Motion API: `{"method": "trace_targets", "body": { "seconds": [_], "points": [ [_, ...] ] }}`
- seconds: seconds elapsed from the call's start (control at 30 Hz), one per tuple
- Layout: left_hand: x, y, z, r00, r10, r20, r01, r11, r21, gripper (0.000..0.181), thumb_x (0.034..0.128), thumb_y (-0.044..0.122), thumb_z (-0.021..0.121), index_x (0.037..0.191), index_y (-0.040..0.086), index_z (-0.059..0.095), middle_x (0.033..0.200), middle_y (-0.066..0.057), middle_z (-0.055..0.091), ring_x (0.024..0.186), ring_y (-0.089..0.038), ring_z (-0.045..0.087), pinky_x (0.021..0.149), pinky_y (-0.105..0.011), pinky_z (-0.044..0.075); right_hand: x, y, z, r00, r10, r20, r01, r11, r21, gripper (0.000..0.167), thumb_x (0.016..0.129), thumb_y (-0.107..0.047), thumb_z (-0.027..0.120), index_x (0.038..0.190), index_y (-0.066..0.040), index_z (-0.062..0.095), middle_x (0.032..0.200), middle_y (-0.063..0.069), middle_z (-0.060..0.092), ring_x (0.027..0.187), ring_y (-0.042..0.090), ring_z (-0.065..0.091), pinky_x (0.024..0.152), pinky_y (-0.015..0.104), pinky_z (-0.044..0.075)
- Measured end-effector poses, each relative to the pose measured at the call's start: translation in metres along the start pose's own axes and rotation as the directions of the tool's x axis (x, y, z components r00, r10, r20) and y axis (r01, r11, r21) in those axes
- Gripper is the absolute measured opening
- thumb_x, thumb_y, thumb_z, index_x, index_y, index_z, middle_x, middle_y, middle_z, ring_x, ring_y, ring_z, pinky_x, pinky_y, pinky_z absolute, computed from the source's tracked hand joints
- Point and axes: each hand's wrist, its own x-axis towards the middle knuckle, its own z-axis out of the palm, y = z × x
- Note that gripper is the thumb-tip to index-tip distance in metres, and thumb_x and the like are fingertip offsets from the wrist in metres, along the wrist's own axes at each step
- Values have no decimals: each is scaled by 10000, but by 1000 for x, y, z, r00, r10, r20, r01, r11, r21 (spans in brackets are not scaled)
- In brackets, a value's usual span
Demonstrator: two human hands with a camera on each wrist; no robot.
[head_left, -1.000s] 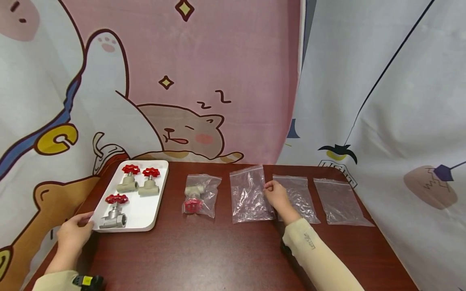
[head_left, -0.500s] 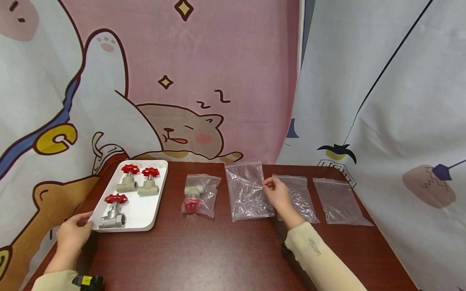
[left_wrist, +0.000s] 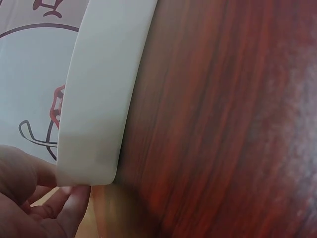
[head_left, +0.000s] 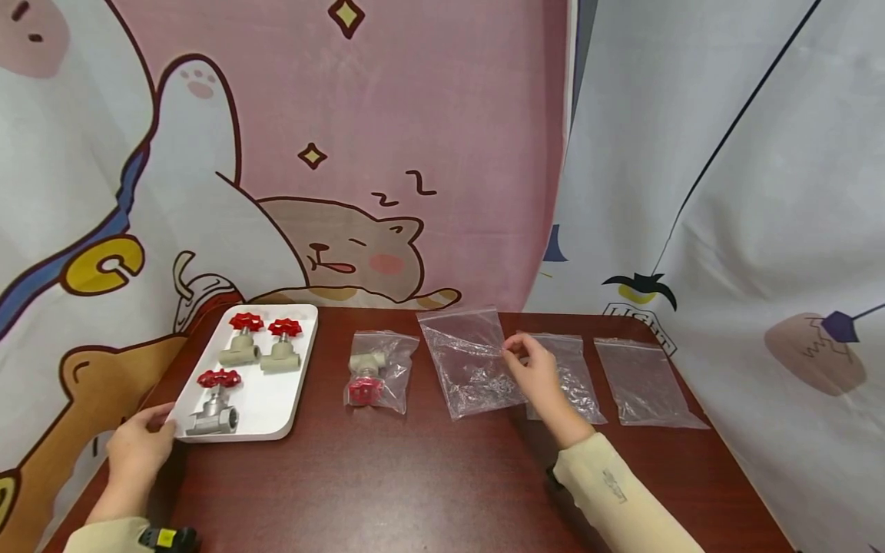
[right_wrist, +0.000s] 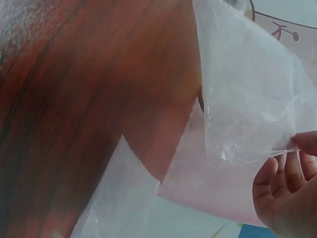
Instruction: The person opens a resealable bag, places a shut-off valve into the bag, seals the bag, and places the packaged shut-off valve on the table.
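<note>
At the head view's left, my left hand (head_left: 140,445) grips the near-left corner of a white tray (head_left: 270,407). In the left wrist view the tray wall (left_wrist: 101,94) hides most of what lies inside. Three valves with red handwheels lie in it: two beige ones, a left one (head_left: 240,348) and a right one (head_left: 281,353), and a metal one (head_left: 214,415). My right hand (head_left: 541,376) pinches the right edge of a clear zip bag (head_left: 466,361). In the right wrist view this bag (right_wrist: 247,89) hangs from thumb and finger, partly raised.
Left of the pinched bag, another zip bag (head_left: 401,369) contains a beige valve (head_left: 366,376). Two further flat zip bags, a nearer one (head_left: 577,384) and a far right one (head_left: 646,384), lie to the right on the brown table (head_left: 387,491). A printed cloth (head_left: 470,153) hangs behind.
The pinched bag has tilted, its top edge shifting left and its lower part swinging slightly right. My right hand has moved a little right with it. The left hand keeps its grip on the tray.
</note>
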Motion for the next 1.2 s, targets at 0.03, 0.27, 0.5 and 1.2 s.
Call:
{"method": "trace_targets", "body": {
  "seconds": [0.03, 0.27, 0.5, 1.2],
  "points": [
    [-1, 0, 0, 1000, 6, -5, -6, 1000, 0, 399, 939, 152, 463, 1266, -73, 507, 1180, -347, 518, 1064, -484, 424, 822, -552, 320, -1, -1, -2, 1000, -14, 2, 14, 1000, 7, 62, 835, -23, 662, 887, -19, 628, 788, 112, 658, 729, 179, 596, 623, 234, 488],
    [-9, 20, 4, 994, 36, -107, -44, 996, -77, 490, 915, 150, 486, 1349, -61, 399, 1271, -353, 404, 1198, -513, 322, 924, -611, 286, -5, -5, -12, 994, -93, 57, 91, 995, 40, 56, 861, -56, 665, 900, -48, 627, 765, 58, 635, 706, 67, 539, 577, 245, 452],
    [-26, 77, 20, 933, 247, -263, -299, 937, -180, 460, 873, 68, 583, 1299, -50, 453, 1195, -288, 469, 1146, -429, 392, 898, -517, 315, -9, -12, -21, 977, -150, 151, 149, 989, 19, 54, 875, -52, 652, 910, -82, 625, 783, 18, 627, 698, 86, 532, 594, 235, 458],
    [-109, 205, 107, 593, 772, 230, -601, 614, -511, 281, 920, 180, 616, 1179, 77, 649, 1082, -73, 681, 909, -124, 625, 751, -233, 526, -14, -43, -24, 862, -209, 462, 168, 977, 129, 47, 883, 22, 608, 925, 13, 625, 759, 179, 610, 613, 173, 492, 535, 242, 434]
  ]
}}
